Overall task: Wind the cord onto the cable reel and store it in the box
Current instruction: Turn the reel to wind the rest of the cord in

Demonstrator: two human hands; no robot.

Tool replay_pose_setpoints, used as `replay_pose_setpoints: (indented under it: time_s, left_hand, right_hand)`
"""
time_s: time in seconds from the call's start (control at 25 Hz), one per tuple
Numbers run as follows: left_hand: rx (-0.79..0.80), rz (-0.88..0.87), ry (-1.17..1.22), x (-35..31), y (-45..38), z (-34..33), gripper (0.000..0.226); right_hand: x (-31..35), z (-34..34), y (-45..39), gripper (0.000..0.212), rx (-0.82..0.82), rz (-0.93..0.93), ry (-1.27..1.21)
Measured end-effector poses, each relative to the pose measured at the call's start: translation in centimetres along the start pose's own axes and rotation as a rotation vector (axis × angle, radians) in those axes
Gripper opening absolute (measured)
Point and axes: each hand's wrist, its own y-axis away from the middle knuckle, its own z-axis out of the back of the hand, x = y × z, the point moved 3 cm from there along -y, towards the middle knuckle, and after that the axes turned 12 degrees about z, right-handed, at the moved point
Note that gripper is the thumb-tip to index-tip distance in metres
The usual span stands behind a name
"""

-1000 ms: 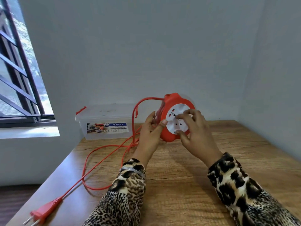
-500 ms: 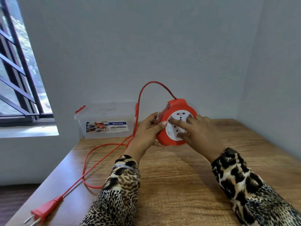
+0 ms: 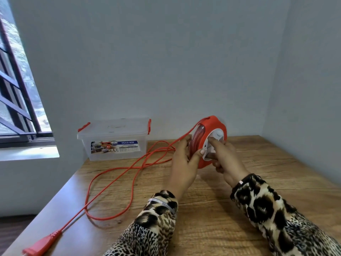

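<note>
A brown wood tabletop [image 3: 221, 209] sits in a grey-walled corner. Both hands' fingers [image 3: 198, 154] grasp the red cable reel [image 3: 206, 137]; its cord [image 3: 114, 182] lies looped.

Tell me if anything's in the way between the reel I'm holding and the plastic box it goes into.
Yes, the box's lid is still shut, red clips down at both ends. Loose orange cord also lies looped on the table between the reel and the box, trailing to the plug near the front edge.
</note>
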Motion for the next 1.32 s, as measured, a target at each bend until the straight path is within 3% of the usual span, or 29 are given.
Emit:
replay_pose_setpoints:
  time_s: [0.12, 0.2, 0.28, 0.36, 0.48, 0.52, 0.6, 0.72, 0.88, 1.04, 1.16, 1.32]
  left_hand:
    - [-0.037, -0.085, -0.123, 0.7, -0.1, 0.1, 0.044]
    - [-0.028, -0.056, -0.072, 1.0, -0.3, 0.3, 0.045]
    - [-0.044, 0.017, 0.028, 1.0, -0.7, 0.9, 0.044]
    - [-0.071, 0.094, 0.151, 0.8, -1.0, 2.1, 0.042]
    - [-0.049, 0.163, 0.251, 0.3, -1.9, 4.4, 0.038]
    - [-0.024, 0.186, 0.242, 0.2, -2.1, 5.0, 0.035]
    - [0.052, 0.245, 0.206, 0.0, -2.2, 5.9, 0.033]
    - [0.165, 0.280, 0.123, 0.0, -2.0, 6.4, 0.030]
    - [0.192, 0.277, 0.108, -0.1, -1.9, 6.2, 0.023]
    - [0.136, 0.260, 0.094, -0.2, -2.0, 5.9, 0.034]
    - [0.042, 0.216, 0.046, -0.2, -1.6, 4.6, 0.052]
    - [-0.001, 0.145, 0.119, -0.2, -1.2, 2.6, 0.053]
  right_hand:
    - [-0.7, -0.1, 0.0, 0.032, 0.053, -0.305, -0.368]
    - [-0.5, -0.2, 0.1, 0.025, 0.068, -0.318, -0.467]
    - [0.2, -0.4, 0.3, 0.016, 0.124, -0.235, -0.385]
    - [1.2, -0.2, 0.8, 0.018, 0.138, -0.022, -0.066]
    - [2.7, 0.2, 1.5, 0.019, 0.063, 0.707, 0.696]
    - [3.1, -0.3, 2.0, 0.026, 0.122, 0.921, 0.848]
    - [3.1, -1.0, 2.3, 0.045, 0.294, 1.109, 1.004]
    - [3.0, -0.8, 1.8, 0.057, 0.385, 1.075, 1.152]
    - [1.5, -1.0, 0.8, 0.064, 0.498, 0.993, 1.439]
    - [1.6, -1.2, 0.9, 0.058, 0.289, 1.131, 1.403]
    - [1.5, -0.6, 1.0, 0.059, 0.122, 1.028, 1.241]
    - [1.3, -0.1, 1.1, 0.058, -0.057, 0.851, 0.959]
